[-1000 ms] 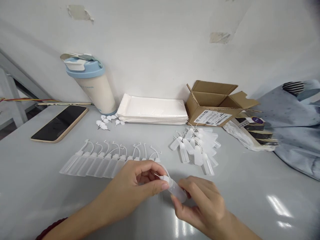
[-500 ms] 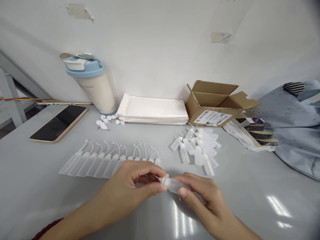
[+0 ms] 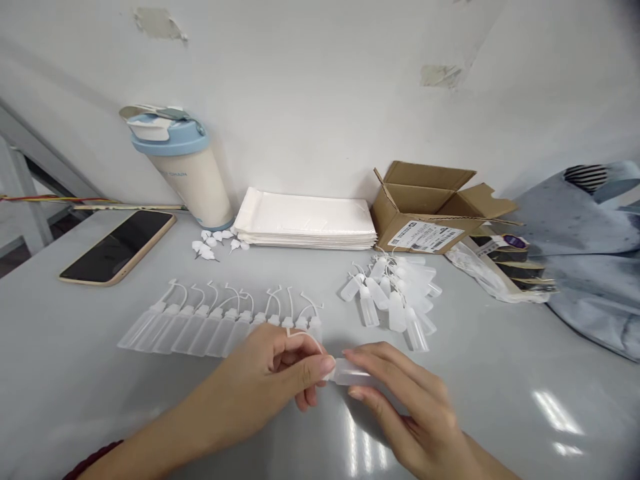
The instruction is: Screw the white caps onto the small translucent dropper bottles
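Note:
A small translucent squeeze bottle [image 3: 353,373] lies sideways between my two hands, above the table. My left hand [image 3: 295,367] pinches its neck end, with the thumb over the cap so that the tip is hidden. A thin white strap [image 3: 311,339] loops up over the left fingers. My right hand [image 3: 407,397] is around the body, index finger along the top and thumb at the lower side; its hold looks light. Behind my left hand lies a row of several similar bottles [image 3: 195,330], their straps pointing away. A loose pile of such bottles [image 3: 395,293] is at the right.
A phone [image 3: 120,247] and a tumbler [image 3: 193,173] stand at the left, with small white nozzle tips [image 3: 205,250] beside them. At the back are a stack of white padded mailers [image 3: 307,217] and an open cardboard box [image 3: 425,207]. Patterned fabric [image 3: 590,253] covers the right edge.
My left thumb has slid up over the cap, hiding the pointed tip, and the strap now shows over those fingers. My right thumb and fingers have shifted around the bottle body.

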A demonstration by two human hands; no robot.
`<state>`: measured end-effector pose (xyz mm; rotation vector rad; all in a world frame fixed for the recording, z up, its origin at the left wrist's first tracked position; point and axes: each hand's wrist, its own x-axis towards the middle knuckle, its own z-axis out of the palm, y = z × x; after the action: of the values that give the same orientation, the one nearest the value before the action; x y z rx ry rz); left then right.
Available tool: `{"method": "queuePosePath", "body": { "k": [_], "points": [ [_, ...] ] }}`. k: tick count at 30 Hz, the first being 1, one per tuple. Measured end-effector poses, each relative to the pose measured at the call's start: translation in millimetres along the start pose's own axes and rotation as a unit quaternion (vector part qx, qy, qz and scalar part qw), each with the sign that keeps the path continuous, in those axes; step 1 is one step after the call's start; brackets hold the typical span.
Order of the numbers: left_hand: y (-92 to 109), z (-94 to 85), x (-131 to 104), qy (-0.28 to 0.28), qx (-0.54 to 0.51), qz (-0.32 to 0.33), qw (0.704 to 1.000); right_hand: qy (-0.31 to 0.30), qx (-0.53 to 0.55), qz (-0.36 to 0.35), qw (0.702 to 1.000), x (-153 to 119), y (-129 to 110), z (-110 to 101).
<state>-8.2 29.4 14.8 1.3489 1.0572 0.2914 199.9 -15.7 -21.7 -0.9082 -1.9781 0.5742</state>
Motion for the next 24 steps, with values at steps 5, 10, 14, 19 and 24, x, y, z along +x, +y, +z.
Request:
{"method": "queuePosePath", "body": {
  "k": [5, 10, 14, 19, 24],
  "points": [
    [-2.4, 3.0, -2.3, -0.006, 0.018, -0.010, 1.000, 0.014, -0.046, -0.027, 0.998, -4.6, -0.6, 0.3],
    [-7.3, 8.0, -1.2, 0.018, 0.065, 0.010, 0.998, 0.014, -0.026, 0.006, 1.000, -3.6, 0.2, -0.3],
    [-14.3, 11.5, 2.5, 0.074, 0.146, 0.135, 0.977, -0.007, 0.014, 0.092, 0.996, 2.2, -1.5, -2.8],
    [-10.2, 11.1, 2.0, 0.067, 0.112, 0.121, 0.984, -0.021, 0.041, 0.149, 0.988, 7.2, -3.7, -4.7],
    [-0.8, 10.2, -4.2, 0.048, 0.076, 0.033, 0.995, 0.016, 0.031, 0.071, 0.997, 3.6, -2.1, -2.2]
  ]
}}
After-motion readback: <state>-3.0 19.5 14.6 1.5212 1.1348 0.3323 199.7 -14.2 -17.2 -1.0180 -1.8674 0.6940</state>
